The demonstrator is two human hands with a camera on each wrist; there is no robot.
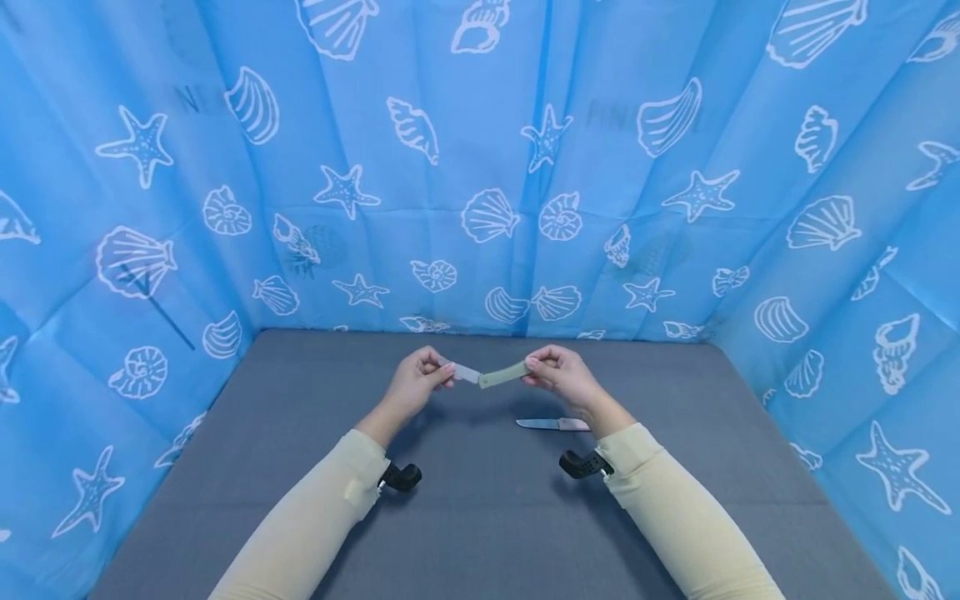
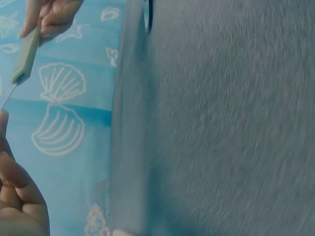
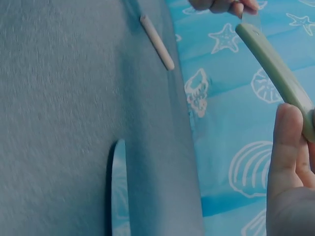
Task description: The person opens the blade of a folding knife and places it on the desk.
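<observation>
Held up above the grey table is a folding knife (image 1: 504, 375) with a pale green handle, its blade (image 1: 467, 373) swung out at a shallow angle. My left hand (image 1: 416, 382) pinches the blade near its tip between thumb and fingers. At the other side, my right hand (image 1: 564, 380) grips the end of the green handle, seen closely in the right wrist view with the thumb (image 3: 288, 125) against it. Below my right hand, a second knife (image 1: 538, 424) lies on the table, blade toward the left, its pinkish handle partly hidden by my wrist.
The grey table (image 1: 465, 517) ends at a blue shell-patterned curtain (image 1: 450, 192), which also hangs along both sides. A slim pinkish-beige stick-shaped object (image 3: 156, 43) lies near the table's far edge in the right wrist view. Black wrist mounts (image 1: 405, 477) stick out from both sleeves.
</observation>
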